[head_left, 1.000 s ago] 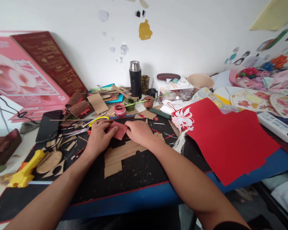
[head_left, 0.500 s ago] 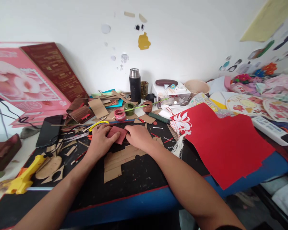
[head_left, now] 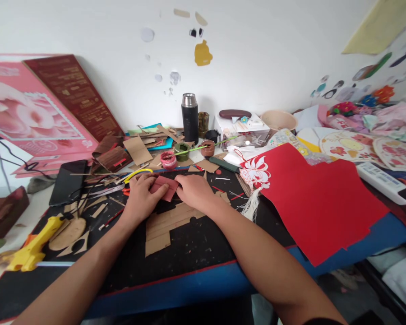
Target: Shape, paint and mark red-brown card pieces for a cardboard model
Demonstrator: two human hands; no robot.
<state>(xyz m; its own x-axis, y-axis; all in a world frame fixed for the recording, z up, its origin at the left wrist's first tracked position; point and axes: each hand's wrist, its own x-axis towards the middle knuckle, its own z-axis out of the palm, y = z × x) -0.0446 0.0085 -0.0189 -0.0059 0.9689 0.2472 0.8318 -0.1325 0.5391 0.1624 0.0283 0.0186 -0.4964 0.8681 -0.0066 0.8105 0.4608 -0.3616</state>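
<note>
Holding a small pink card (head_left: pixel 166 181) between both hands at mid-scene, over the black mat (head_left: pixel 189 253) on the counter (head_left: pixel 189 282). Clasping its left side with the left hand (head_left: pixel 141 194), almost closed, with thumb across its face. Seemingly pinching its right edge with the right hand (head_left: pixel 193 189), curled nearly closed, with fingertips hidden. Just beyond a cut piece of cardboard (head_left: pixel 159 228), beside a yellow handle (head_left: pixel 140 171). Best to press evenly, keep both grips light against stray creases, and avoid the pink paint jar (head_left: pixel 168 160) beyond
</note>
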